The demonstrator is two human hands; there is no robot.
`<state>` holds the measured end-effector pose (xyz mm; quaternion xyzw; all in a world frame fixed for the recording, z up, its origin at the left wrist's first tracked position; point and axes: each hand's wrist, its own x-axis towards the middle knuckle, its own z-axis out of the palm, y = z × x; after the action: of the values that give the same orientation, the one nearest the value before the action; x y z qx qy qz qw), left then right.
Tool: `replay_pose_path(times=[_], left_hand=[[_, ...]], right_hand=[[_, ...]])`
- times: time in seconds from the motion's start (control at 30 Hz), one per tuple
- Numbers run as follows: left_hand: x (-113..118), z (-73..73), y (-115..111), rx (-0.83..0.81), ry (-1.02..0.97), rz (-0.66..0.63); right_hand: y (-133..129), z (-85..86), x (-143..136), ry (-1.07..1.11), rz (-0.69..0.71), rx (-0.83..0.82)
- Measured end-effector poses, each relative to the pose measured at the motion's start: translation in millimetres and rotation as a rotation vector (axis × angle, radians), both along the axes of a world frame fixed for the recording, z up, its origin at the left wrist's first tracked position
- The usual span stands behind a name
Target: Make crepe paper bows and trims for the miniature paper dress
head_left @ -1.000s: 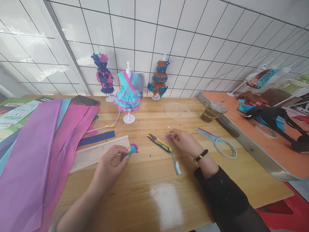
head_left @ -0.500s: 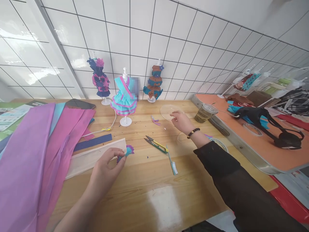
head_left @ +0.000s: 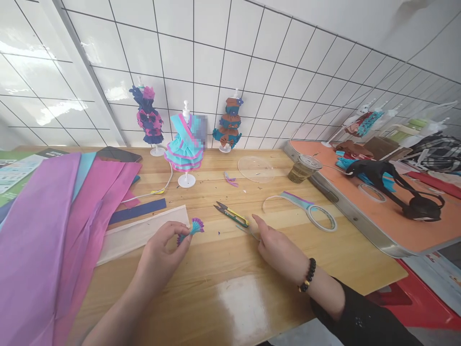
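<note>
In the head view, my left hand (head_left: 165, 247) pinches a small pleated bow (head_left: 196, 226) between thumb and fingertips. The bow is turquoise with purple edges, gathered at its middle and fanned out at both ends. My right hand (head_left: 283, 250) is low over the table, its fingers closed at one end of a thin teal strip (head_left: 243, 228). The fingers hide that end of the strip. Just beyond the right fingertips lie yellow-and-green thread snips (head_left: 232, 215), blades pointing to the far left.
Purple and pink sheets (head_left: 39, 240) cover the left side. Dressed mini mannequins, one in a turquoise dress (head_left: 184, 144), stand at the back. A tape roll (head_left: 322, 218), clear disc (head_left: 255, 169) and lidded cup (head_left: 304, 169) are right, beside an orange-topped case (head_left: 360, 211).
My right hand has come back from the clear disc to the teal strip, which has turned and shifted left. My left hand still holds the bow, slightly further right.
</note>
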<state>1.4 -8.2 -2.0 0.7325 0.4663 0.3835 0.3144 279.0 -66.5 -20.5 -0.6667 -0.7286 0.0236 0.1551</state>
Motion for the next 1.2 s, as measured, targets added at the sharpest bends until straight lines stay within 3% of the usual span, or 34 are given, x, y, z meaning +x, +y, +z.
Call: replay_pose_path(times=[0.17,0.27,0.33,0.47,0.63,0.93,1.2], left_hand=[[-1.8,-2.2,2.0,-0.014,0.016,0.005],[-2.3,-4.4,2.8,-0.025,0.02,0.017],[-3.2,-4.9,3.7,-0.036,0.027,0.029],[-6.7,-4.8,6.3,-0.033,0.041,0.042],[-5.5,-3.5,5.5,0.019,0.038,0.035],[4.5,-1.0,-3.9,0.022,-0.015,0.034],[3.9,0.5,-4.3,-0.019,0.018,0.058]], right_hand=[[39.9,37.3,21.5,0.012,-0.096,-0.079],[74.2,53.7,34.8,0.075,-0.149,0.007],[95.0,54.6,40.4,0.11,-0.184,0.122],[113.6,39.4,42.8,0.149,-0.106,0.112],[87.5,21.1,58.3,0.122,-0.092,0.136],[21.7,8.1,152.9,0.034,-0.433,0.197],[-1.1,-4.1,171.0,-0.026,-0.584,0.128]])
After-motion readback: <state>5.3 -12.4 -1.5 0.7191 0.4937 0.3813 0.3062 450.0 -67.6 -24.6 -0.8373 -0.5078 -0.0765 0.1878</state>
